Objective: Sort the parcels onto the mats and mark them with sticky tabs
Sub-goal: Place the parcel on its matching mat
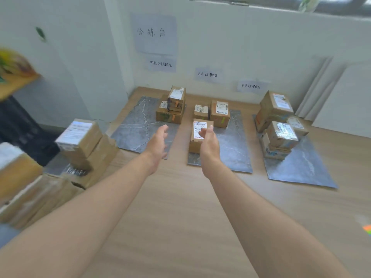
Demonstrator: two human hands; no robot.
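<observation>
Head view: reaching forward over the wooden surface (180,197) with left hand (158,140) and right hand (208,145), both spread wide, empty. Between them, on the middle mat's (236,155) near left corner, a labelled parcel (198,129); contact with right hand unclear.

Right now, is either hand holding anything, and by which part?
Nothing held. Left hand and right hand are open, near the front parcel on the middle mat.

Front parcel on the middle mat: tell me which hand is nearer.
Right. The right hand is at the near side of the front parcel; the left hand hangs apart to its left.
</observation>
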